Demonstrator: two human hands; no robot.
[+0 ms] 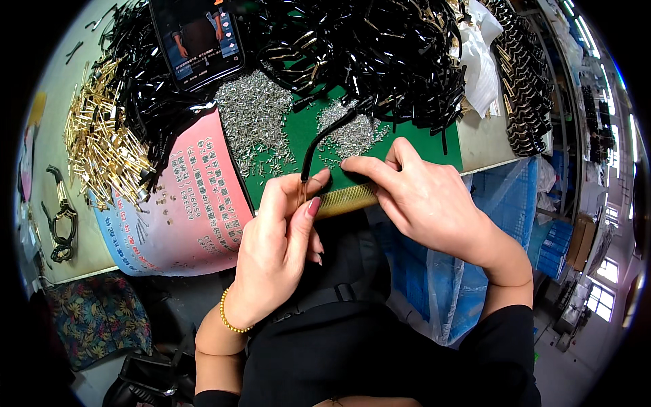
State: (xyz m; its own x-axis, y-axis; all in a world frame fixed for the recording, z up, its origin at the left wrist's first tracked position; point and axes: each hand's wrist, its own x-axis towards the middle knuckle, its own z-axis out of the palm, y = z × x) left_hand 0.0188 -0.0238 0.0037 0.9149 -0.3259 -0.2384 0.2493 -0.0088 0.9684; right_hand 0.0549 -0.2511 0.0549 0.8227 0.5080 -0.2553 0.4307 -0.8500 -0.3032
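Note:
My left hand [274, 237], with a gold bead bracelet at its wrist, pinches a black eyeglass temple [314, 148] by its thin metal end. The temple stands up from the fingers, its curved tip bending right over the silver parts. My right hand [427, 200] is at the green mat's [407, 144] front edge, fingers bent and drawn together; whatever may be between the fingertips is too small to make out. Just beyond my fingers lies a small heap of tiny silver screw-like pieces [352, 136]. A larger heap of longer silver pieces [251, 112] lies to its left.
Black temples [380, 61] are heaped across the back, with a phone [196, 41] resting on them. Gold metal strips [105, 142] and pliers [62, 217] lie left, near a pink-and-blue printed sheet [196, 197]. A yellow mesh strip [346, 199] runs along the front edge; blue plastic [498, 203] hangs right.

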